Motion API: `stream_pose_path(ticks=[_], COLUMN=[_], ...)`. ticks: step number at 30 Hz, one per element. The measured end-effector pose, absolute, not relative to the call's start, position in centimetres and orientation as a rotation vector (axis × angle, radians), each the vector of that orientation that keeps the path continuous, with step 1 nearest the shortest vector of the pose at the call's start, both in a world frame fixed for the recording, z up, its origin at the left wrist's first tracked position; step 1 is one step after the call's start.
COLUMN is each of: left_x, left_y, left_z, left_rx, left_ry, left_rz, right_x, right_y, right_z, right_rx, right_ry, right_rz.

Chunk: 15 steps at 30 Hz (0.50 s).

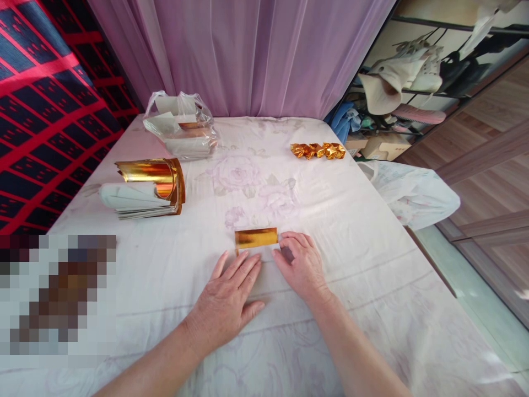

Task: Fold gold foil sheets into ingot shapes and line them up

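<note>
Both hands flat on table [372,264] w/ pale floral cloth. Left hand [227,298]: fingers spread apart, palm down, tips just below a small folded rectangle of gold foil paper [256,237]. Right hand [301,264]: fingers together, curled at the strip's right end, touching it; no clamp visible. Far left of the fingers: curled stack of gold-and-white foil sheets [144,187]. Beyond: clear plastic bag of paper [182,129]. Far right: row of folded gold paper pieces [317,150].

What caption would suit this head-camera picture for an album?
Both hands, left hand and right hand, press a gold foil sheet on the floral tablecloth.
</note>
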<state>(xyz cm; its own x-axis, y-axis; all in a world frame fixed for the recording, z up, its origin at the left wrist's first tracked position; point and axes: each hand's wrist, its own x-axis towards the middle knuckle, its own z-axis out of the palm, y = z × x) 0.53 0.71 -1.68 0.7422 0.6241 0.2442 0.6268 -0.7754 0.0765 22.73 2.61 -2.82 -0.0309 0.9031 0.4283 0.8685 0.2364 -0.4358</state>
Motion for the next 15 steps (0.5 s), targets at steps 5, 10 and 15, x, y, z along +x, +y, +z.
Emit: stream_pose_path(ticks=[5,10,15], left_x=[0.59,0.73,0.81], left_y=[0.7,0.67,0.64], left_z=[-1.71,-1.68,-1.66], left_rx=[-2.924,-2.923,-2.925], left_ry=[-1.075,-1.097,-1.117], left_rz=[-0.417,-0.459,-0.469], right_x=[22.65,22.78,23.04], right_y=[2.6,2.59,2.61], right_z=[-2.8,-2.83,-2.98], right_rx=[-1.647,-1.652,-1.571], right_ry=[-1.877,-1.886,-1.911], right_rz=[0.084,0.095,0.078])
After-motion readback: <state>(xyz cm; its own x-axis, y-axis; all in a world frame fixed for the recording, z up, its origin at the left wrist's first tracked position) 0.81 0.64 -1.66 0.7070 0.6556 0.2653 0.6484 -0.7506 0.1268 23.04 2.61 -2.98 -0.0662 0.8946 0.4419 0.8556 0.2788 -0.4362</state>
